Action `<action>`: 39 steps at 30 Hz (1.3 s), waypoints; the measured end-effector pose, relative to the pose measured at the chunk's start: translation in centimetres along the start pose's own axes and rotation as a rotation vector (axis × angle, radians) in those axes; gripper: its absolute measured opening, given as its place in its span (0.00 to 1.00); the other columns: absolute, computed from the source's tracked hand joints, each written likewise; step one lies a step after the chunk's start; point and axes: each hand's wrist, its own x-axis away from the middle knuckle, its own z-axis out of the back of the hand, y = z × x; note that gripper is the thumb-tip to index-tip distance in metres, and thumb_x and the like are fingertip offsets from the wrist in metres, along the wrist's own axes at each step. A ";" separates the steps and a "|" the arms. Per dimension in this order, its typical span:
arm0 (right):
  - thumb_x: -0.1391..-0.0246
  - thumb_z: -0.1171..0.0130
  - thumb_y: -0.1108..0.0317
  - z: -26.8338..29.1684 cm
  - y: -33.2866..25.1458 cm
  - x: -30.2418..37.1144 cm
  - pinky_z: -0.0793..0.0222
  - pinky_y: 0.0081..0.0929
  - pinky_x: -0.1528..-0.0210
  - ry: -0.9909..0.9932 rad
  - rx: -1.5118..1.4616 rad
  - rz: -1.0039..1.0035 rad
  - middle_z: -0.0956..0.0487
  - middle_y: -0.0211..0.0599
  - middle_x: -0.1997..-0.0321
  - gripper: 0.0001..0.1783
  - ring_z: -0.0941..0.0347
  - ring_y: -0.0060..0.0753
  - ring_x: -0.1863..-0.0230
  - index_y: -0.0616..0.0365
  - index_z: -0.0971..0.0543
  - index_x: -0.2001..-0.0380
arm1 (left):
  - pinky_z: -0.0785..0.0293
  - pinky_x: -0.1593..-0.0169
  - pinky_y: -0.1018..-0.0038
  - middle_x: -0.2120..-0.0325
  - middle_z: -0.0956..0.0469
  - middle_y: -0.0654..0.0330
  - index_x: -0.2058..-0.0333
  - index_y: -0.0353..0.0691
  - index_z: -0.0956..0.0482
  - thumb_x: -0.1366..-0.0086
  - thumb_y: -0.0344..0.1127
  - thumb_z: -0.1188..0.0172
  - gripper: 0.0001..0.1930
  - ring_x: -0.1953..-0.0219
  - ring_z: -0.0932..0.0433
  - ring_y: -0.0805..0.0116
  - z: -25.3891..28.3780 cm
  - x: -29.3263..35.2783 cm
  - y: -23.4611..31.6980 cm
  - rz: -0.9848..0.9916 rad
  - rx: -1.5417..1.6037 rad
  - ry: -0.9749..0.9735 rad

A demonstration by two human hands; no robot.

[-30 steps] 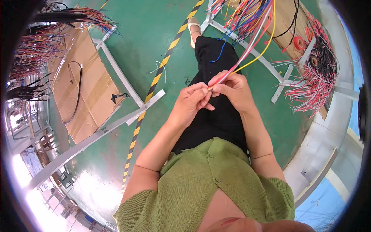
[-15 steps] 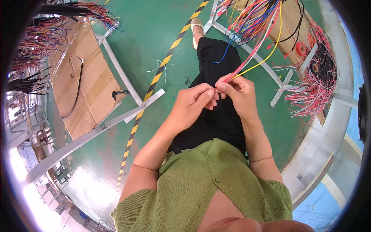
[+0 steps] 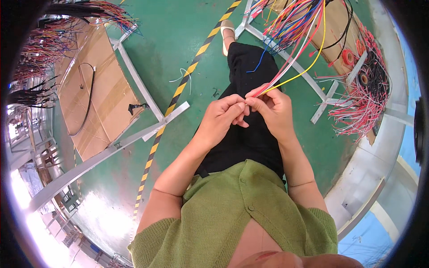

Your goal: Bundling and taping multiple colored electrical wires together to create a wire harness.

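Several wires in red, white and yellow (image 3: 298, 71) run down from a large bundle of coloured wires (image 3: 295, 22) at the upper right into my fingers. My right hand (image 3: 271, 109) is closed round them in a pinch near their ends. Right against it, my left hand (image 3: 223, 117) pinches at the tips with thumb and forefinger. Whatever lies between the left fingertips is too small and covered to make out. Both hands are held over my black-trousered lap (image 3: 243, 147). A blue wire (image 3: 259, 62) hangs down from the bundle beyond the hands.
A cardboard-topped metal frame (image 3: 98, 94) stands at left, bearing a black cable (image 3: 91, 96) and dense wire bundles (image 3: 40, 53). To the right are red, white and black wires (image 3: 373, 94) with a tape roll (image 3: 348, 56). Yellow-black tape (image 3: 178, 96) crosses the green floor.
Both hands have shifted slightly left and toward the far side, staying together. The wires have moved with them, and the yellow one bows out a little more.
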 end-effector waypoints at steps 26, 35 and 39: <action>0.46 0.38 0.71 0.3 0.6 -0.3 0.32 0.16 0.72 -0.006 -0.040 -0.146 0.24 0.28 0.76 0.07 0.30 0.16 0.76 0.63 0.24 0.68 | 0.33 0.73 0.69 0.80 0.30 0.54 0.73 0.32 0.28 0.41 0.27 0.45 0.05 0.78 0.29 0.61 -0.6 0.0 0.1 -0.455 -0.775 0.195; 0.46 0.39 0.72 0.6 -1.3 -0.4 0.31 0.18 0.69 -0.141 -0.012 -0.142 0.23 0.32 0.71 0.06 0.28 0.21 0.73 0.63 0.22 0.66 | 0.34 0.73 0.80 0.81 0.29 0.65 0.74 0.32 0.27 0.35 0.30 0.49 0.10 0.78 0.31 0.79 1.4 0.8 0.8 -0.200 -0.236 0.163; 0.50 0.37 0.69 1.2 -6.0 -0.4 0.28 0.27 0.61 -0.149 0.825 0.751 0.23 0.37 0.66 0.12 0.26 0.32 0.67 0.60 0.20 0.60 | 0.36 0.76 0.76 0.84 0.32 0.61 0.75 0.32 0.27 0.38 0.30 0.45 0.08 0.80 0.35 0.78 3.6 1.7 2.2 -0.361 -0.543 0.307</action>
